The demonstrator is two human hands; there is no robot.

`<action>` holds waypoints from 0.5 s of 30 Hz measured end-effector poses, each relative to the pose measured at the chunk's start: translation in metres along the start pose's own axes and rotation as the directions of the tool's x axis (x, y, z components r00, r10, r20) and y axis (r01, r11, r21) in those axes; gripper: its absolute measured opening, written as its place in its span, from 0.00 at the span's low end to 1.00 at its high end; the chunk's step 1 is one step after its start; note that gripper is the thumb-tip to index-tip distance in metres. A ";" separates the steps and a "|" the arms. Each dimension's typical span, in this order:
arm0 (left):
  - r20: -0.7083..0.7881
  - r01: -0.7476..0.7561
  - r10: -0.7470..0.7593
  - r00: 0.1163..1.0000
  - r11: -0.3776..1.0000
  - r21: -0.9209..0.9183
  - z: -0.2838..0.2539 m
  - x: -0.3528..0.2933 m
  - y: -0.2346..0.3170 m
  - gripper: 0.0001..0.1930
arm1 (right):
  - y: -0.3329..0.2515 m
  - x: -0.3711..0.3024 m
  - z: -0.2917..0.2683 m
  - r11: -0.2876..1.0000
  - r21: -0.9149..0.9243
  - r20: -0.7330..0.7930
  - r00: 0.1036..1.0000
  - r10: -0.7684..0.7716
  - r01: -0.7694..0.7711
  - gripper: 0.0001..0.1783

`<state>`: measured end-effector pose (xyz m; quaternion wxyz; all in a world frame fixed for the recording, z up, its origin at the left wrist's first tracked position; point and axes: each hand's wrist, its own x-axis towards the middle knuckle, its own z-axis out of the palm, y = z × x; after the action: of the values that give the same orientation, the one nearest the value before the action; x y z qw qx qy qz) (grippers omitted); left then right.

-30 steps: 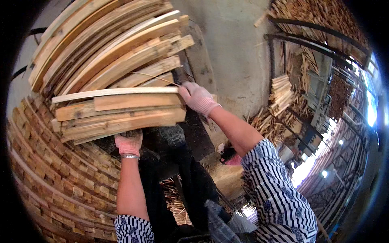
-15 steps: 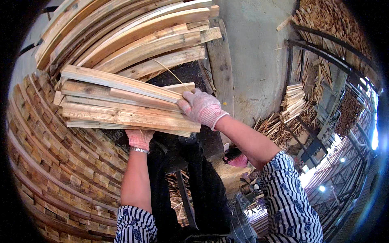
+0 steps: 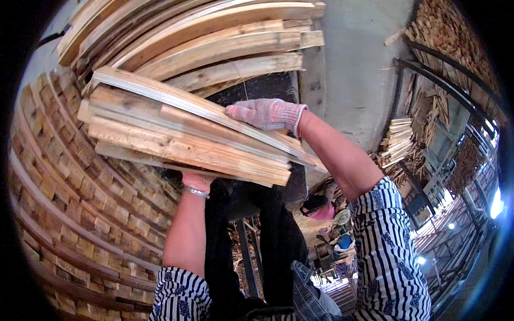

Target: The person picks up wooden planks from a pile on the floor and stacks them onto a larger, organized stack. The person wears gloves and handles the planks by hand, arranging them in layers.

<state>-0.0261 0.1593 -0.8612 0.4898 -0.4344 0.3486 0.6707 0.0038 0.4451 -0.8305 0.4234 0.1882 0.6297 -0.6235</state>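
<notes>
A bundle of pale wooden strips (image 3: 182,134) lies slantwise in front of me, its right end lower than its left. My left hand (image 3: 197,182), in a pinkish work glove, supports it from below; the fingers are hidden under the wood. On the bundle's far side, my right hand (image 3: 267,113), gloved too, grips the edge near the right end, its thumb side against the top strip. One narrow strip (image 3: 214,109) along that far edge lies at an angle to the others.
Longer boards (image 3: 225,53) are stacked beyond the bundle, over a dark surface (image 3: 262,88). To the left rises a large stack of short wood pieces (image 3: 91,187). Metal frames (image 3: 399,96) and more strips (image 3: 397,140) are at right. My legs (image 3: 273,235) are just below the bundle.
My right hand has shifted from the bundle's right end to its far edge. The bundle has tilted, its right end moving toward me and rightward. My left hand stays beneath it.
</notes>
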 end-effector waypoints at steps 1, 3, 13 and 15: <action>0.003 -0.003 0.003 1.000 0.999 0.041 -0.006 -0.001 -0.001 0.45 | 0.002 0.004 0.007 0.994 0.108 -0.002 1.000 -0.024 0.024 0.42; -0.110 -0.030 0.036 0.993 0.998 0.052 -0.005 -0.007 0.000 0.41 | -0.016 0.007 0.020 0.943 0.325 0.011 0.996 -0.084 0.076 0.42; -0.235 -0.105 0.181 0.955 0.947 0.303 0.138 -0.224 0.005 0.46 | -0.092 -0.110 0.074 0.662 0.743 0.098 0.963 -0.250 0.097 0.64; -0.193 -0.133 0.201 0.960 0.940 0.313 0.117 -0.240 0.000 0.48 | -0.112 -0.128 0.093 0.699 0.712 0.037 0.991 -0.129 0.064 0.69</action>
<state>-0.0197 0.1786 -0.5950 0.4483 -0.3969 0.5336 0.5973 0.0186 0.3779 -0.6492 0.3114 0.2765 0.3325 -0.8462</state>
